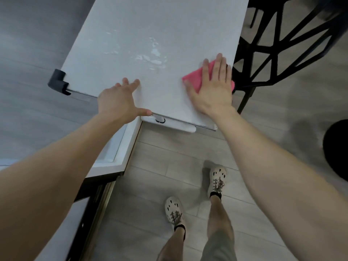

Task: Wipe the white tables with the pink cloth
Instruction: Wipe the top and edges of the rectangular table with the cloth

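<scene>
1. Floor (160, 166): pale grey rectangular planks with thin seams, matte finish.

2. White table (150, 25): long rectangular top, smooth and glossy, with thin straight edges. It runs away from the person.

3. Black chair (273, 53): open frame of thin straight bars forming triangles. It stands just beside the table's right edge.

4. Right hand (212, 91): laid flat, fingers straight and slightly spread, palm pressing down on the pink cloth. It grips nothing.

5. Left hand (116, 102): spread wide, palm down at the near edge of the table, with the thumb lying along that edge. It holds nothing.

6. Pink cloth (195, 78): soft folded fabric, bright pink, lying flat on the tabletop near the right edge, close to the near right corner. The right hand covers most of it; one corner shows to the left of the fingers.

7. Shoes (174, 210): cream, moulded, with dark cut-out holes and grey laces, worn with black ankle socks. Both stand on the floor.

8. Corner guard (58, 81): dark grey, rounded, soft-looking, fitted over the near left table corner.

9. Wet streaks (154, 55): irregular shiny patches on the tabletop, well left of the cloth.
</scene>
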